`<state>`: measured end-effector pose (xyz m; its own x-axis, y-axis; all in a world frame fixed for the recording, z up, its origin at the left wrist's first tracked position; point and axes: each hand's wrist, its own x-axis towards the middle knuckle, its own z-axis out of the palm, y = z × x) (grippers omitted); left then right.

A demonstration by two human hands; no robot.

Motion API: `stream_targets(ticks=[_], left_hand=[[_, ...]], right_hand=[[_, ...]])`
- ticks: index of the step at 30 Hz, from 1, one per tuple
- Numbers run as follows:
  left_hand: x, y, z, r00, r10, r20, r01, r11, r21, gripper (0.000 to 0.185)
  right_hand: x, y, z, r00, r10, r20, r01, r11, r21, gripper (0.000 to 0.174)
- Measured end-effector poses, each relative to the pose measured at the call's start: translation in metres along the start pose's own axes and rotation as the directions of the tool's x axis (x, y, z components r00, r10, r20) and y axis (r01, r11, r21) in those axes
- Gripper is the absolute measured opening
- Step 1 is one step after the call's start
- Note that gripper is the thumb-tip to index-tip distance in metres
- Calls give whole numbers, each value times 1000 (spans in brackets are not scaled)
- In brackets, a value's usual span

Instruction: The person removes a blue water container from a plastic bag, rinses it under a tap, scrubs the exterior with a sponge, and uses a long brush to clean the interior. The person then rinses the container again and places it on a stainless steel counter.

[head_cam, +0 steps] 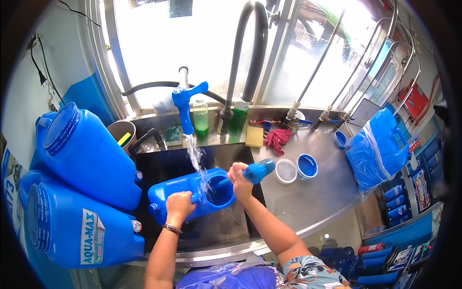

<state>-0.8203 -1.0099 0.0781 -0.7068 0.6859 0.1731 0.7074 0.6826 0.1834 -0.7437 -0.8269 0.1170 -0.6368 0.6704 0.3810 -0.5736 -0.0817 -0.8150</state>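
Observation:
A blue plastic water jug (173, 186) lies tilted on its side in the stainless steel sink (225, 231), its wide round mouth uncapped. My left hand (179, 205) grips the jug's handle. In my right hand (241, 182) is a blue tool, perhaps a brush (258, 171). Its thick blue end points up and right, while its shaft reaches into the jug's mouth; the far end is hidden inside. Above, a blue faucet (184, 104) pours a stream of water (195, 155) onto the jug at its mouth.
Two large blue containers (94, 151) crowd the left. Green liquid bottles (200, 119), a yellow sponge (254, 137) and a red cloth (278, 141) sit behind the sink. Round lids (307, 166) lie on the steel counter (317, 202). A plastic-wrapped jug (382, 144) stands at right.

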Motion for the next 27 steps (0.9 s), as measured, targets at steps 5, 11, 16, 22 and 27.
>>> stream_targets(ticks=[5, 11, 16, 22, 27], left_hand=[[-2, -5, 0, 997, -14, -79, 15, 1000, 9, 16], [6, -2, 2, 998, -2, -56, 1, 1000, -20, 16], [7, -3, -1, 1000, -26, 11, 26, 1000, -6, 20], [8, -3, 1, 999, -18, -29, 17, 999, -42, 20], [13, -10, 0, 992, -130, 0, 130, 991, 15, 21]], right_hand=[[-3, 15, -4, 932, 154, 327, -181, 982, 52, 44], [17, 5, -2, 984, 178, 1, -177, 980, 93, 36], [19, 0, 5, 885, 256, 388, -269, 963, -22, 40], [32, -2, 3, 994, 81, 75, -84, 996, 37, 38], [25, -6, 6, 884, 260, 389, -288, 957, 15, 37]])
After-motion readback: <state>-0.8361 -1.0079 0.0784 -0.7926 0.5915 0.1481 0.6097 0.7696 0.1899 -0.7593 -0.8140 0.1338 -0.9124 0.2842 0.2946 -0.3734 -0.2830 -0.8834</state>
